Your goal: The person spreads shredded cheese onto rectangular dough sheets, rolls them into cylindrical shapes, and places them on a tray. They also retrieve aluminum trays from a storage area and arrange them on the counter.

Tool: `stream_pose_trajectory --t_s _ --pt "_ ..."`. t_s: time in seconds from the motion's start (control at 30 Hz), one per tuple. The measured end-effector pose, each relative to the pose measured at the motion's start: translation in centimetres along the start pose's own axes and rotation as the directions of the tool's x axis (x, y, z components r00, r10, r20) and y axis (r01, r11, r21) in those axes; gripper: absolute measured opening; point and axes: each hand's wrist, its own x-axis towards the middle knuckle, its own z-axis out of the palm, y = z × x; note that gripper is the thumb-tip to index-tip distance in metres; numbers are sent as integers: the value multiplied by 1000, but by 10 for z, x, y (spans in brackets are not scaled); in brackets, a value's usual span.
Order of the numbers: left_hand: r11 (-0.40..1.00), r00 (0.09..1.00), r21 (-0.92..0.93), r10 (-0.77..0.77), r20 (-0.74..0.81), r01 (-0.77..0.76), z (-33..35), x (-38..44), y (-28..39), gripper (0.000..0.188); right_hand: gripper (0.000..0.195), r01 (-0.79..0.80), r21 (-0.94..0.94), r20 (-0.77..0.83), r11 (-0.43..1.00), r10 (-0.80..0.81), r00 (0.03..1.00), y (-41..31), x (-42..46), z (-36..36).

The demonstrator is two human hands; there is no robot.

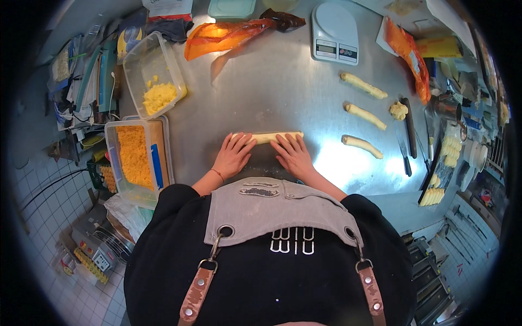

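Observation:
A pale dough log [267, 137] lies crosswise on the stainless steel table [261, 98] in front of me. My left hand [234, 153] rests flat on its left end, fingers spread. On its right end lies my right hand [293, 153], also palm down with fingers apart. Neither hand grips the dough. To the right are three shorter dough rolls, the far one [363, 85], the middle one [366, 116] and the near one [362, 147]. A small lump of dough [398, 110] sits beside a dark rod-like tool [409, 128].
At left stand a plastic tub of yellow filling [179, 65] and a container of orange crumbs [132, 157]. A digital kitchen scale [335, 32] and an orange plastic bag [228, 36] lie at the far side. A knife [403, 153] and a tray of dough pieces [432, 195] are at right.

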Motion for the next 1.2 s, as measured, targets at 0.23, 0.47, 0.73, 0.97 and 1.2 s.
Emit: stream_pose_trajectory --t_s 0.23,0.47,0.73,0.97,1.2 --pt "951 964 -233 -237 -118 205 1 11 -16 50 62 -123 82 -109 989 131 985 22 20 -10" --pt "538 894 -725 -367 258 430 -37 25 -5 26 41 -560 712 473 423 300 828 16 21 -42" --pt "210 826 -799 -134 548 564 -101 57 25 32 41 -651 759 651 2 -32 759 -1 13 -100" --pt "353 843 -773 -109 526 528 -106 65 30 27 46 -556 831 547 5 171 820 -27 6 -100" --pt "554 930 -771 -15 367 313 -98 83 32 27 51 -567 823 556 32 161 816 -9 0 -87"
